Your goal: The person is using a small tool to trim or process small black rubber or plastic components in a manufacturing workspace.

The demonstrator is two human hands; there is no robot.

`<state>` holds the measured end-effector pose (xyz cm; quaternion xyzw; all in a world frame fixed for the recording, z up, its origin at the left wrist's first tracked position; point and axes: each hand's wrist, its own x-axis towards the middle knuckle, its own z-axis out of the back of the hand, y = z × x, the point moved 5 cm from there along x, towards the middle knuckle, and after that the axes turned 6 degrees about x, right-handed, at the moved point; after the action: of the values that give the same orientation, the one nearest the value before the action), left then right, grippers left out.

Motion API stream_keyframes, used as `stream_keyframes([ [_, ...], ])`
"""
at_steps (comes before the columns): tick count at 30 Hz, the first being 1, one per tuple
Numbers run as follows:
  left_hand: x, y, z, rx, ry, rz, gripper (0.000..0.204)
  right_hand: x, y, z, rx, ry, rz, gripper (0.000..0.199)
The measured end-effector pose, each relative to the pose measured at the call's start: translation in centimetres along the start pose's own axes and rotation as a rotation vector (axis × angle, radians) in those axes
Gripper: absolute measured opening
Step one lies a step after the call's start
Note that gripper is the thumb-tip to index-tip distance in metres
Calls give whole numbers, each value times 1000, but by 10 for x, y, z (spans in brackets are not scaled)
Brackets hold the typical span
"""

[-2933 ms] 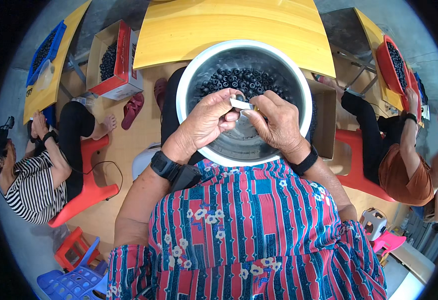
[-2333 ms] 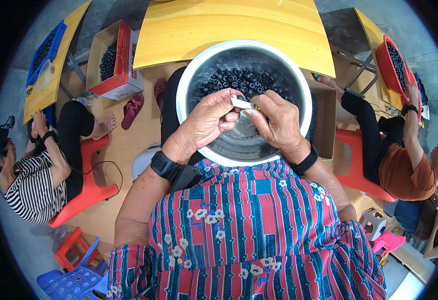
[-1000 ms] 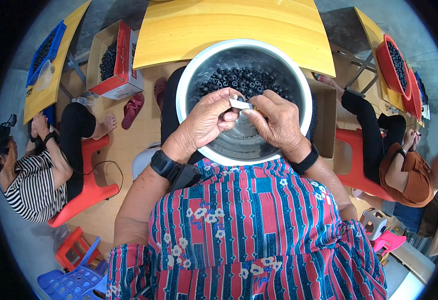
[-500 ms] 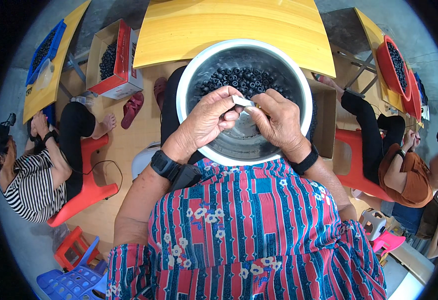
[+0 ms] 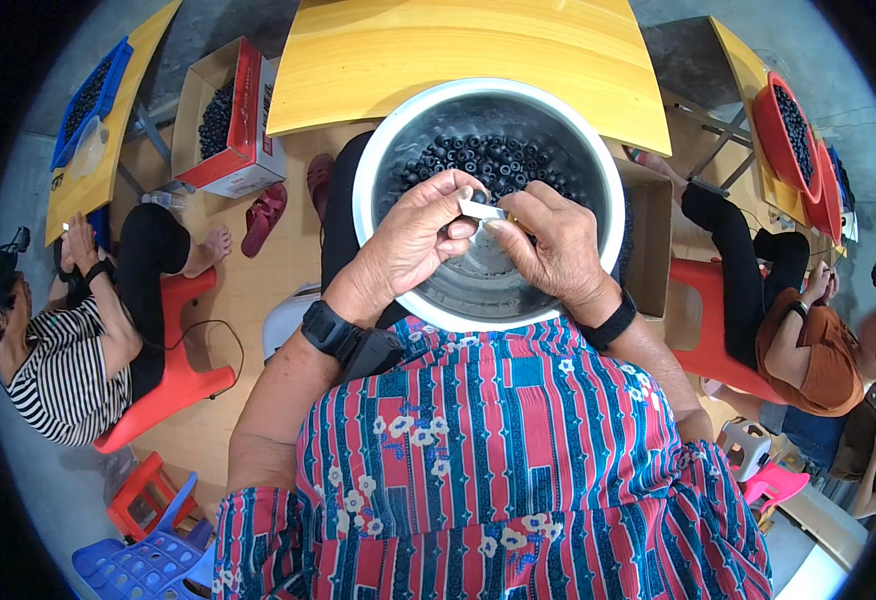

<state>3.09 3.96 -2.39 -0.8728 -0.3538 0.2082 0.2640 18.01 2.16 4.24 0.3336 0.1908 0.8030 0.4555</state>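
Observation:
A wide steel basin (image 5: 488,92) rests at my lap, with many small round black ring-like parts (image 5: 498,160) heaped in its far half. Above it my right hand (image 5: 555,240) grips a small knife (image 5: 483,210) whose flat, pale blade points left. A bit of yellow shows where the handle disappears into my fingers. My left hand (image 5: 413,232) is closed, thumb against fingers, right at the blade's tip. A small black part (image 5: 479,196) shows between its fingertips, mostly hidden by them and the blade.
A yellow table (image 5: 468,60) stands just beyond the basin. To the left are a red-and-white carton (image 5: 248,130) of black parts and red slippers (image 5: 264,220). An open carton (image 5: 648,235) sits to the right. People sit working on red stools (image 5: 183,350) at both sides.
The knife blade has tilted and shifted slightly left against my left fingertips, and my right fingers have changed their bend a little. The basin stays where it was.

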Motion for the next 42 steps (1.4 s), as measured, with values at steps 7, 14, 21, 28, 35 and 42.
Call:
stream_keyframes([
  [7,0,-1,-1,13,21,-7,16,1,0,2,-13,-17,-12,21],
  [14,-1,0,0,0,9,6,16,1,1,0,1,-22,-4,20],
  [21,1,1,-1,0,45,24,16,4,-18,2,52,-86,-209,19],
  [28,0,-25,-4,-158,-33,-93,19,-1,-23,12,280,-211,-332,19],
  [35,2,-41,-2,758,-210,55,16,-3,-22,13,257,-219,-290,19],
  [42,10,-19,-9,2091,-206,-55,15,-4,-24,11,274,-225,-299,21],
])
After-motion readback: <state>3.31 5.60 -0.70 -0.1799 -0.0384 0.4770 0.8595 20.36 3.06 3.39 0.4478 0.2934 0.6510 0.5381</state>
